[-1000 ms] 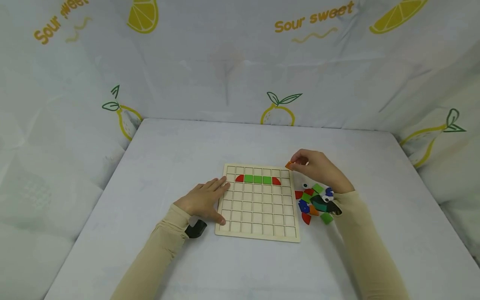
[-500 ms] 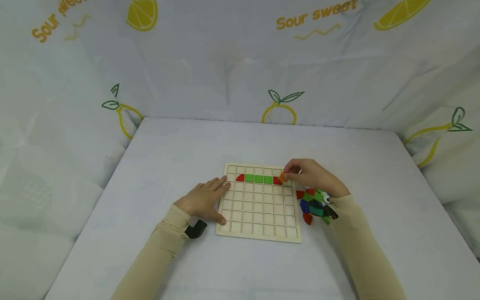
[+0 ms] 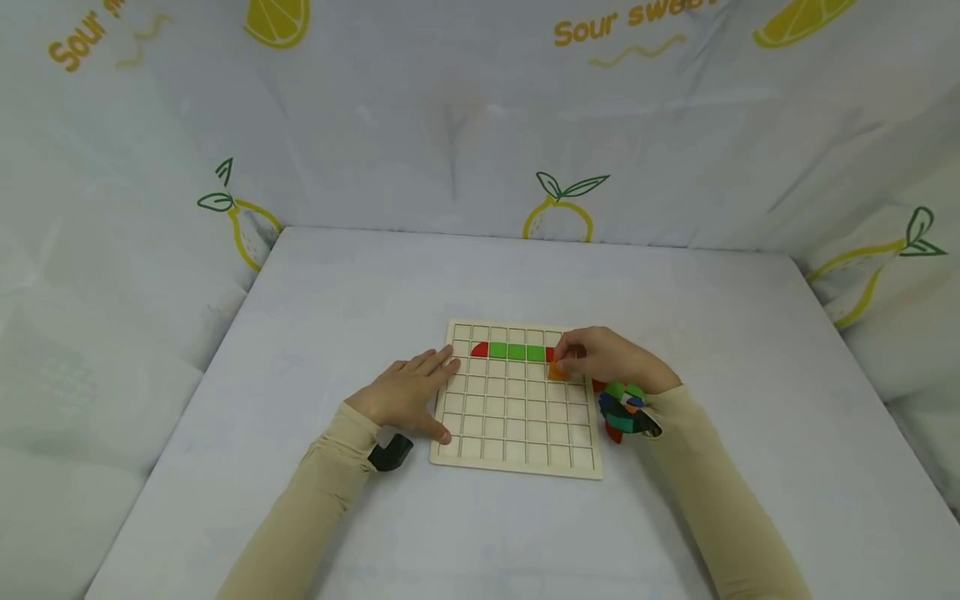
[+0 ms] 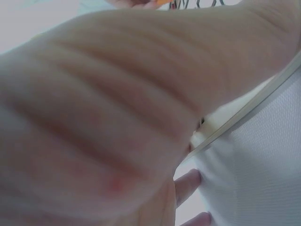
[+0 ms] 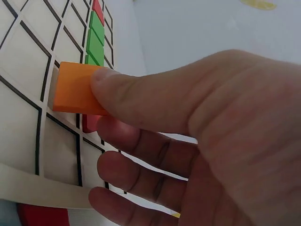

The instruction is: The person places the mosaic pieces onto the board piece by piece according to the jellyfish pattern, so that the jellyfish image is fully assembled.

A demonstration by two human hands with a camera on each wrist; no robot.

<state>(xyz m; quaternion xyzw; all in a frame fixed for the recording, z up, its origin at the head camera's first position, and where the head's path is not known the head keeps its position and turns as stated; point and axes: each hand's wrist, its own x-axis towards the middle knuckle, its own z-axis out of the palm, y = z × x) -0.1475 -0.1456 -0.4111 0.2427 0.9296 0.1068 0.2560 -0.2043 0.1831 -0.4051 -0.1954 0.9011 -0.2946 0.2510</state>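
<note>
While the right hand point(image 3: 611, 358) pinches an orange tile point(image 5: 73, 87) between its thumb and forefinger, with the other fingers bent beneath, the left hand point(image 3: 405, 396) lies with fingers and thumb spread on the left edge of a pale wooden grid board point(image 3: 517, 417), gripping nothing. The orange tile is over the right part of the board, one row nearer the person than a line of coloured pieces; whether it sits fully in a cell cannot be told. That line, near the board's far edge, has three green squares point(image 3: 516, 352) side by side, with a red rounded piece point(image 3: 480, 350) at the left end and another red piece point(image 5: 89, 123) at the right, partly hidden by the right hand in the head view. Just beside the board's right edge, partly covered by the right wrist, is a heap of loose pieces point(image 3: 617, 390), among them red, green and blue ones. Beige sleeves point(image 3: 292, 517) cover both forearms, and a black object point(image 3: 390, 454) shows by the left wrist. Board and heap rest on a white tabletop point(image 3: 517, 533), behind which hangs pale cloth point(image 3: 450, 125) printed with lemons and orange lettering.
</note>
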